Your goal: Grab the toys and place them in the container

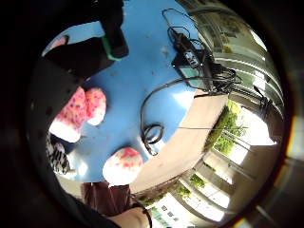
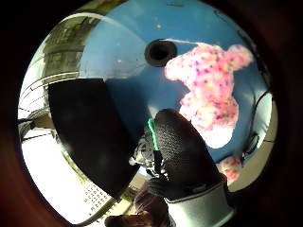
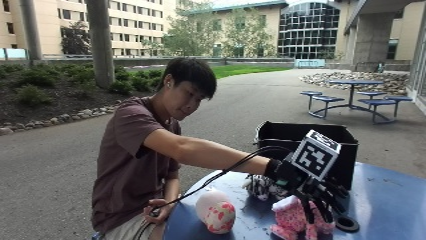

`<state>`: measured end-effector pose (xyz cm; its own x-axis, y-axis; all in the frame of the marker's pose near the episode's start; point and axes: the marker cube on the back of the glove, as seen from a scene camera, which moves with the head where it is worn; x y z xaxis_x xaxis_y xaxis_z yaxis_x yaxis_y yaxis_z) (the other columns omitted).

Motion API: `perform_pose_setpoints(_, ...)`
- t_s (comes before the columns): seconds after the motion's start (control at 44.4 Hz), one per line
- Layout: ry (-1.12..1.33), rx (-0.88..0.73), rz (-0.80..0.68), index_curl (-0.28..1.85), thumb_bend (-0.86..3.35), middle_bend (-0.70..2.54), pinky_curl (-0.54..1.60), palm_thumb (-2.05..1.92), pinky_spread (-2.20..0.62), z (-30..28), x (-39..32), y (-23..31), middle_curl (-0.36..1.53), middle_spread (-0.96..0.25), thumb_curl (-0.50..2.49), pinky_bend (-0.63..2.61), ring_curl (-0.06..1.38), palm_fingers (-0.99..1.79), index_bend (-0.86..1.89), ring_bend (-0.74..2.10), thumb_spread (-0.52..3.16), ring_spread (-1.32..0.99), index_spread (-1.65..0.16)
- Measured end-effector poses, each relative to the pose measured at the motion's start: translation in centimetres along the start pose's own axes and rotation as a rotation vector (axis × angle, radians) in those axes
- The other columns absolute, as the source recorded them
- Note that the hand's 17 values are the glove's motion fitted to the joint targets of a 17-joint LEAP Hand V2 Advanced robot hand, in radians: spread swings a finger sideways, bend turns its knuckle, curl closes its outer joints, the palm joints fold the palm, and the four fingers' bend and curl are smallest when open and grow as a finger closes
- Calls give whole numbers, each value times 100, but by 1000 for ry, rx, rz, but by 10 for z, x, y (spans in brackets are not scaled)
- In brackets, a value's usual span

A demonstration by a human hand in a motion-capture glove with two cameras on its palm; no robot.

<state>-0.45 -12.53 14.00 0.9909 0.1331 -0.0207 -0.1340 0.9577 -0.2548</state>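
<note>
Overlooking blue table, outdoor plaza

The person's right arm reaches forward, gloved right hand hanging with fingers spread downward.

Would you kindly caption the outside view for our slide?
Gloved right hand hovers open over a pink plush toy beside the black container.

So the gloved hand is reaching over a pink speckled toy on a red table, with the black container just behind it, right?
Nearly: the table is blue, not red, as the outside view shows. The rest holds: the gloved hand reaches over the pink speckled toy, and the black container stands just behind it.
</note>
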Motion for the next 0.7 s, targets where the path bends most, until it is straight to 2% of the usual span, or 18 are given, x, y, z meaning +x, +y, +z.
perform_pose_setpoints(0.113, -13, -30, 40, 3, 0, 18, 40, 3, 0, 32, -5, -14, 20, 9, 23, 128, 27, -14, -3, 78, 137, 3, -17)
perform_pose_setpoints(0.18, -42, -47, 54, 0, 5, 22, 40, 11, -4, 47, -8, -19, 23, 9, 25, 130, 33, -3, -9, 102, 140, -2, -16)
perform_pose_setpoints(0.248, -74, -55, 65, -6, 15, 34, 40, 29, -19, 56, -11, -21, 26, 7, 30, 142, 41, 33, -22, 141, 145, -16, -15)
perform_pose_setpoints(0.293, -84, -29, 89, -7, 18, 44, 40, 37, -26, 60, -14, -22, 30, 6, 33, 146, 44, 40, -24, 152, 146, -20, -14)
perform_pose_setpoints(0.315, -84, -8, 104, -7, 25, 66, 38, 51, -31, 62, -15, -23, 37, 2, 38, 141, 45, 59, -22, 154, 144, -22, -13)
perform_pose_setpoints(0.45, -83, 107, 175, -3, 46, 117, 33, 87, -43, 68, -24, -28, 53, -9, 52, 120, 46, 97, 6, 152, 147, -28, -14)
perform_pose_setpoints(0.518, -102, 161, 185, -1, 54, 128, 30, 94, -45, 68, -25, -30, 56, -12, 56, 106, 45, 111, 14, 148, 156, -29, -15)
perform_pose_setpoints(0.563, -109, 186, 180, 5, 59, 128, 29, 95, -43, 67, -24, -29, 57, -13, 56, 97, 44, 125, 37, 140, 165, -28, -17)
perform_pose_setpoints(0.653, -137, 228, 150, 10, 70, 130, 31, 96, -41, 51, -21, -20, 59, -15, 57, 96, 43, 131, 56, 132, 169, -28, -19)
perform_pose_setpoints(0.698, -162, 252, 128, 12, 72, 130, 32, 104, -41, 35, -20, -12, 60, -16, 63, 98, 45, 129, 61, 137, 158, -27, -19)
